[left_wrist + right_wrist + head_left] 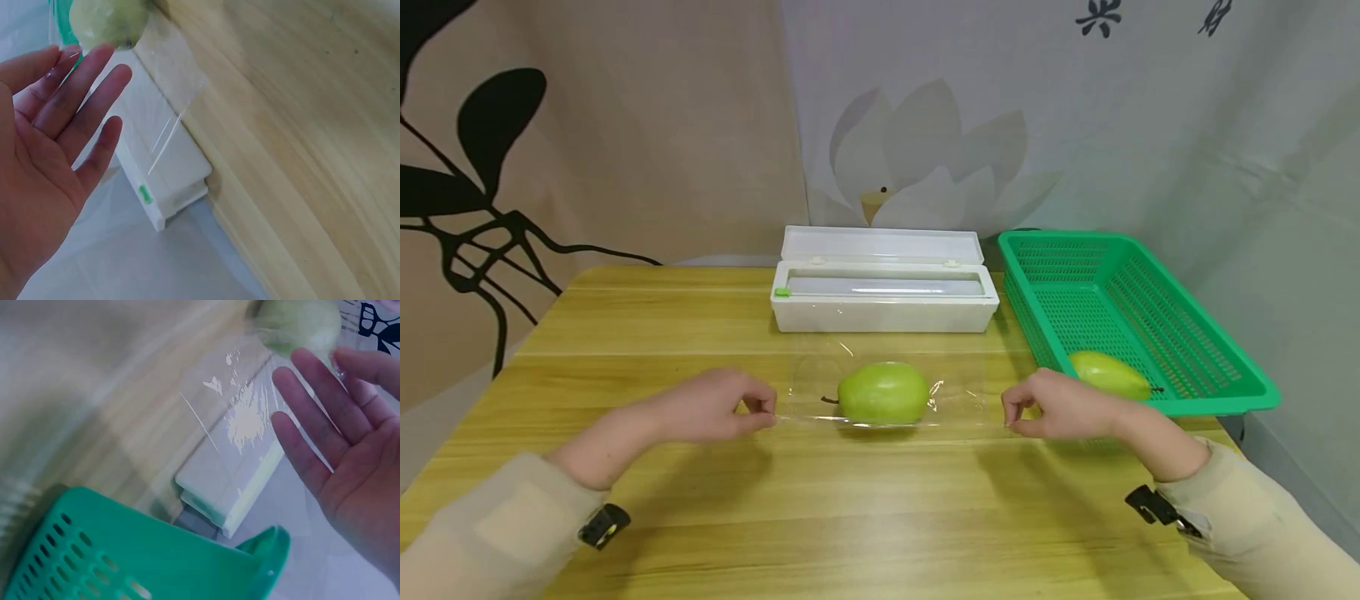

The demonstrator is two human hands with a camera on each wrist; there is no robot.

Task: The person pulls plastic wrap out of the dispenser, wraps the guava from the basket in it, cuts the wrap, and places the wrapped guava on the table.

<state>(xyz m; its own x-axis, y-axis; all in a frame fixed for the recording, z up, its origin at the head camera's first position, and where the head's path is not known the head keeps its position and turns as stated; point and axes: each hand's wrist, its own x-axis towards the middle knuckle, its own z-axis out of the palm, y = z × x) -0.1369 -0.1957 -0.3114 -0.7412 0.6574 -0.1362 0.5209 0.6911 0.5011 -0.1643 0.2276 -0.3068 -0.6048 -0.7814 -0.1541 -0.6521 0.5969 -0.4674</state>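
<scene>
A sheet of clear cling film (958, 400) stretches between the two hands, its near edge drawn taut. My left hand (721, 406) pinches one corner of the film between thumb and forefinger; the left wrist view shows its other fingers loosely spread. My right hand (1063, 407) pinches the opposite corner in the same way, other fingers extended in the right wrist view. Between the hands lies a green pear (883, 394) on its side, stem to the left, overlapped by the film. Behind it stands a white cling film dispenser (883, 317), lid raised, with the roll inside.
A green plastic basket (1206, 342) stands at the right, beyond the right hand, with another yellow-green pear (1108, 375) in it. Everything rests on a wooden table (850, 517). A printed cloth backdrop (925, 108) hangs right behind the table's far edge.
</scene>
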